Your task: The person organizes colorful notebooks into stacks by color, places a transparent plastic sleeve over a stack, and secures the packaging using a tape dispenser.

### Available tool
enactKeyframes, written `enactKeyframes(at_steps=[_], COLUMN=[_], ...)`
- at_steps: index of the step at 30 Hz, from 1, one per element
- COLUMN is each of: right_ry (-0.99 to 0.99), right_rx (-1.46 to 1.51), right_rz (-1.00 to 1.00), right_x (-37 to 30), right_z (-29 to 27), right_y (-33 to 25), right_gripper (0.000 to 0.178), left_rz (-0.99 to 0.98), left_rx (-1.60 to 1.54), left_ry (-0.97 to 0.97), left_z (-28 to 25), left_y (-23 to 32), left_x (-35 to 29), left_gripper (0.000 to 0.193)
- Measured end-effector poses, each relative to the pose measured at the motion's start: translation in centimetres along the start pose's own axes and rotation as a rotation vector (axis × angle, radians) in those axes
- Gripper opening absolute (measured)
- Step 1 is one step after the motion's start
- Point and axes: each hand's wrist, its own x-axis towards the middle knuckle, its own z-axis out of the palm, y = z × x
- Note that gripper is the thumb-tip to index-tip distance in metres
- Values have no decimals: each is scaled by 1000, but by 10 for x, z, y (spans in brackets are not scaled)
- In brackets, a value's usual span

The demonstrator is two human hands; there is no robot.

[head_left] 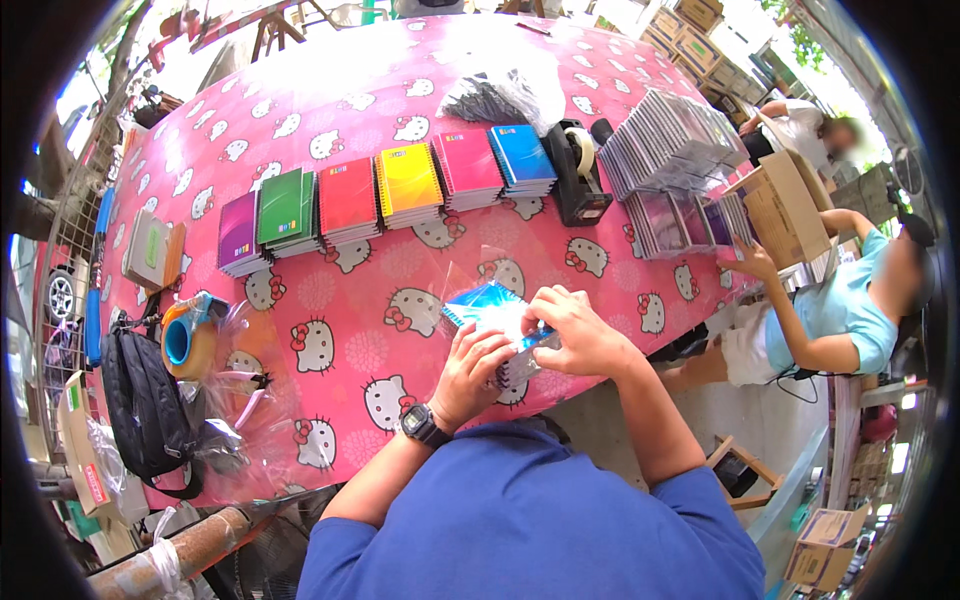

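A blue spiral notebook [487, 298] sits in clear plastic wrapping near the table's front edge, between my two hands. More of its spiral edge or another notebook shows under my fingers; I cannot make out how many are in the wrapping. With fingers bent over its near left side, my left hand [474, 372] grips it. My right hand [578, 332] pinches the wrapping at the right end. Beyond them runs a row of notebook stacks: purple [240, 233], green [287, 208], red [348, 198], yellow [410, 183], pink [468, 166] and blue [523, 157].
A tape dispenser [580, 172] and clear plastic sleeves [510, 100] lie beyond the row. Tall stacks of wrapped notebooks [670, 140] stand right, beside a co-worker [830, 310] handling a cardboard box [785, 210]. At left are tape rolls [188, 340], pink-handled pliers [250, 400] and a black backpack [145, 400].
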Motion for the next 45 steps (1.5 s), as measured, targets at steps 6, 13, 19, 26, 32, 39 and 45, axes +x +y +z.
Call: enactKeyframes(at_steps=[6, 13, 19, 26, 32, 39, 45], right_ry=[-68, 10, 4, 51, 25, -94, -93], right_rx=[21, 96, 124, 260, 276, 669, 443], right_rz=[27, 8, -11, -14, -13, 68, -75], right_x=[-2, -6, -7, -9, -7, -4, 16], right_z=[5, 11, 17, 19, 18, 12, 6], right_y=[4, 4, 12, 13, 12, 30, 30], right_gripper=[27, 26, 26, 26, 24, 15, 7], left_rz=[17, 22, 19, -29, -26, -49, -71], left_rx=[23, 3, 18, -23, -37, -69, -97], left_ry=[-18, -24, -37, -17, -32, -51, -14], left_z=[-1, 0, 1, 2, 0, -3, -4], left_y=[0, 0, 1, 2, 1, 1, 0], left_x=[-4, -4, -7, -7, -8, -6, -5], left_gripper=[55, 50, 49, 48, 50, 50, 53])
